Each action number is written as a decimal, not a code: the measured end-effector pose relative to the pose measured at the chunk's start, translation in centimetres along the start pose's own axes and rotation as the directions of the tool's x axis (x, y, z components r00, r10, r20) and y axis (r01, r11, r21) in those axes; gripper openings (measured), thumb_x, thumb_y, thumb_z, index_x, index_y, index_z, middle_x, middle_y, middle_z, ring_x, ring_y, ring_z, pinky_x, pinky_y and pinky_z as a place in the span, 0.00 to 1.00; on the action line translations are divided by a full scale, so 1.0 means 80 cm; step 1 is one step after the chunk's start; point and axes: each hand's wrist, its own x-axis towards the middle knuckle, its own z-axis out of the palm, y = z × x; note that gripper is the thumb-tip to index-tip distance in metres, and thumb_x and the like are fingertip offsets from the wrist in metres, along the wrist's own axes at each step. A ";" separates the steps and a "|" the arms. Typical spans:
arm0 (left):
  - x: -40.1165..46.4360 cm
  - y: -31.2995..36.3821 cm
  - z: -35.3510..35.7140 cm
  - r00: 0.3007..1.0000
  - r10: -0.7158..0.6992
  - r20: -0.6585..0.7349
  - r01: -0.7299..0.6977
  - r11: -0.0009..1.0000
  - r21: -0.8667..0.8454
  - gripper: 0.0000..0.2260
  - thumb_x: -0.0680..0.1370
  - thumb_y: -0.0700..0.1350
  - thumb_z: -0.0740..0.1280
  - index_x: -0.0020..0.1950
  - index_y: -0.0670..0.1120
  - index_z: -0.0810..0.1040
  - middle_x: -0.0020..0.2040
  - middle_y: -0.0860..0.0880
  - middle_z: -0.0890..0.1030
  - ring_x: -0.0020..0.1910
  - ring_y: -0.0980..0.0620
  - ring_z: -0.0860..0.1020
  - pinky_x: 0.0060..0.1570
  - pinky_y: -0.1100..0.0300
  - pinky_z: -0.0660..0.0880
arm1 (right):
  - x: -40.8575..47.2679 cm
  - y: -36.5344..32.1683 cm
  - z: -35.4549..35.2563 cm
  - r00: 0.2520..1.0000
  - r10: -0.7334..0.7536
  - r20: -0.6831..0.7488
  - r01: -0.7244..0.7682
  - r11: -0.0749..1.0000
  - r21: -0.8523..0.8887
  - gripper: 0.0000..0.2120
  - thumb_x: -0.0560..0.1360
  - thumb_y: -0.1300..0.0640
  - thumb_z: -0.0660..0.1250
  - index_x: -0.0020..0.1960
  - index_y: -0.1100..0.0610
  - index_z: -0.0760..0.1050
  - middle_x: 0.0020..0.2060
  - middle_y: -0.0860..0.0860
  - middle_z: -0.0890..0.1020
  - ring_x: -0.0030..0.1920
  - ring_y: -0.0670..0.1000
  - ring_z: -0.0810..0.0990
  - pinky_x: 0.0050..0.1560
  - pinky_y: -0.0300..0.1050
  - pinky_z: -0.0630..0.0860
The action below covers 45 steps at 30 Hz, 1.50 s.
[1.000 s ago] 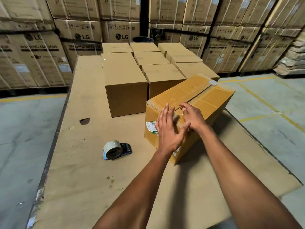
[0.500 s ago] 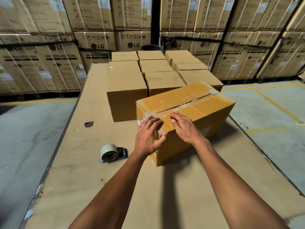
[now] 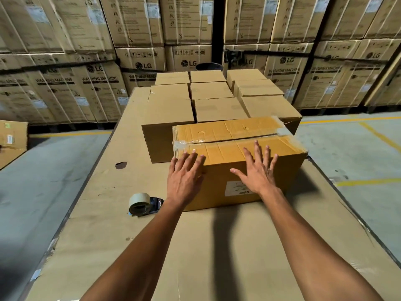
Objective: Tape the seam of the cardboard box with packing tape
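The cardboard box point(image 3: 236, 161) lies flat on the bench point(image 3: 217, 246), just above frame centre, long side toward the camera. Its top seam point(image 3: 230, 139) runs from 9 o'clock to 3 o'clock, covered by clear packing tape that wraps over both ends. A white label point(image 3: 237, 189) sits on the near face.

The left hand point(image 3: 184, 177) rests on the near left top corner, fingers spread flat; its grip is apart and holds nothing. The right hand point(image 3: 258, 168) lies over the near top edge at 3 o'clock of the left hand, fingers splayed, grip likewise apart.

The tape dispenser point(image 3: 144, 204) lies on the bench at 8 o'clock of the box, near its corner but not touching it. Plain cartons point(image 3: 171, 118) stand in rows at 12 o'clock, directly behind the box.

The bench is covered in cardboard sheet, with a small dark hole point(image 3: 121, 165) at 9 o'clock. Grey concrete floor point(image 3: 351, 148) with yellow lines flanks it. Stacked washing-machine cartons point(image 3: 99, 83) form the back wall.
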 end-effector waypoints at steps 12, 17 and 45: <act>0.056 -0.024 0.017 0.978 -0.178 0.106 0.170 0.982 0.080 0.31 0.87 0.59 0.62 0.87 0.58 0.52 0.88 0.49 0.57 0.88 0.39 0.48 0.84 0.33 0.44 | 0.055 -0.033 0.007 0.998 -0.041 0.044 0.040 0.999 0.010 0.40 0.82 0.31 0.51 0.86 0.49 0.41 0.84 0.59 0.38 0.80 0.69 0.29 0.75 0.77 0.30; 0.064 -0.024 0.011 0.971 -0.180 0.157 0.172 0.983 0.067 0.32 0.87 0.57 0.63 0.88 0.57 0.50 0.89 0.49 0.53 0.88 0.39 0.44 0.83 0.34 0.39 | 0.058 -0.036 0.007 0.998 -0.033 0.044 0.033 0.999 -0.001 0.41 0.82 0.31 0.51 0.86 0.50 0.40 0.84 0.60 0.39 0.80 0.69 0.30 0.75 0.77 0.31; -0.149 -0.291 0.017 0.904 -0.118 0.411 0.150 0.988 -0.046 0.34 0.78 0.67 0.68 0.81 0.55 0.68 0.83 0.51 0.68 0.81 0.46 0.67 0.80 0.48 0.60 | -0.054 -0.348 0.169 0.926 -0.202 0.320 0.060 0.913 0.403 0.20 0.81 0.55 0.69 0.72 0.56 0.74 0.67 0.55 0.79 0.66 0.58 0.78 0.67 0.53 0.77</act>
